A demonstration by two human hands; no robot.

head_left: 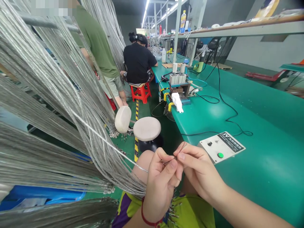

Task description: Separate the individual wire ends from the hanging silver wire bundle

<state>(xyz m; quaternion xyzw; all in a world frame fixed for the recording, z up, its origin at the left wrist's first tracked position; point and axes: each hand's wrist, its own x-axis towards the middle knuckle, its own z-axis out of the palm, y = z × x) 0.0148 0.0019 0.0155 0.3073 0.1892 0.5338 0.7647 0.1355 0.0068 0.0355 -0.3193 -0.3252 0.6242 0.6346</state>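
My left hand [160,177] is closed in a pinch on the end of a thin silvery cable [106,143] that runs up and left into a big hanging bundle of the same cables [54,104]. My right hand [198,167] meets it from the right, thumb and forefinger pinched on the fine dark wire strands [181,148] sticking out of the cable's tip. Both hands hover above my lap, just left of the green workbench's [261,164] front edge.
A white control box with a green button [222,146] lies on the bench by my right hand, black cords trailing back to a small machine [179,85]. Two round stools [146,129] stand in the aisle. One person sits on a red stool [141,91]; another stands behind the cables.
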